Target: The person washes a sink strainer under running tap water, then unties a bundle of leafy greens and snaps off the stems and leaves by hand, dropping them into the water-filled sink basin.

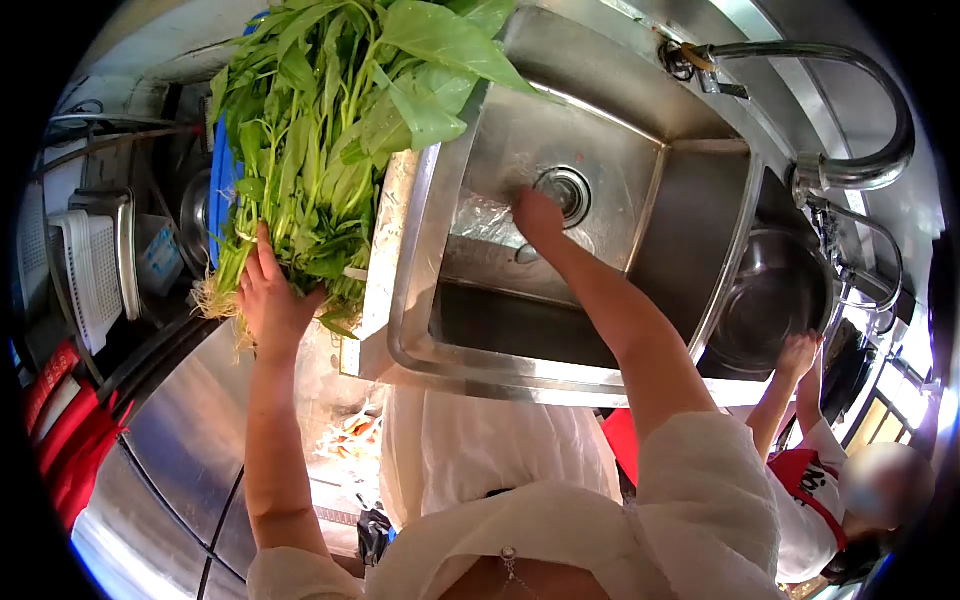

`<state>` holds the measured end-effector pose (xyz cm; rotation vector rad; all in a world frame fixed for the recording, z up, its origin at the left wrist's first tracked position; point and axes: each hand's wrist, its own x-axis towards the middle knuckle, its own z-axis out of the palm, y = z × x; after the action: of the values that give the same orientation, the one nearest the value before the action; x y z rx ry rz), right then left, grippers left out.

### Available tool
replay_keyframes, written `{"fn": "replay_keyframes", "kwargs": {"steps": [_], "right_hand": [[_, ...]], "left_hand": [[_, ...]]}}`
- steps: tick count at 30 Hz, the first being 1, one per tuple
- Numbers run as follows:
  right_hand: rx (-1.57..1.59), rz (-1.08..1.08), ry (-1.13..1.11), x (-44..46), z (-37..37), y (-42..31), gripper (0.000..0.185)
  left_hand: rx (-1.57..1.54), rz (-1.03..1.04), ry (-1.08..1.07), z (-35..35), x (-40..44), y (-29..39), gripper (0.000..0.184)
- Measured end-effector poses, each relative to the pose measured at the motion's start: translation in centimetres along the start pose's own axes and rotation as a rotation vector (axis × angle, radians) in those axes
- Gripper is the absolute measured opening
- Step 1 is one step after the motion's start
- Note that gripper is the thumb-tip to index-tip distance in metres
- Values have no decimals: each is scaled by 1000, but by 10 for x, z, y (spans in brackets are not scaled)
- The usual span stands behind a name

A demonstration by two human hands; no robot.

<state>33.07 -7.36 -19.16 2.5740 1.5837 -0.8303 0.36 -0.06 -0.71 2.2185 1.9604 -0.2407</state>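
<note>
Leafy green vegetables [330, 150] with long stems and pale roots lie in a pile left of the steel sink [480, 365]. My left hand [272, 300] rests on the stems near the root end, fingers spread. Down in the sink basin, my right hand [538, 215] reaches close to the round drain [565, 195]. Its fingers are blurred, and whether they hold anything is hidden. A shiny, clear patch [490, 217] lies on the basin floor beside that hand.
A curved faucet [880, 100] rises at the upper right. Another person [810, 480] works at a second basin [765, 300] on the right. White plastic baskets [88, 270] stand at the left. Scraps [352, 440] lie below the counter.
</note>
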Motion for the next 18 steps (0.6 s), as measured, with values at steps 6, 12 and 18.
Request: {"fn": "replay_keyframes", "kwargs": {"steps": [6,12,18], "right_hand": [[10,-576,-592,-53,24,-5,13],[-99,-237,-214,-23,-1,70,19],[-273,-204,-9,-21,-5,56,42]], "left_hand": [[14,-5,-10,-2,0,-1,108],[-45,32,18,2,0,-4,107],[-48,25,21,0,-1,-2,108]]}}
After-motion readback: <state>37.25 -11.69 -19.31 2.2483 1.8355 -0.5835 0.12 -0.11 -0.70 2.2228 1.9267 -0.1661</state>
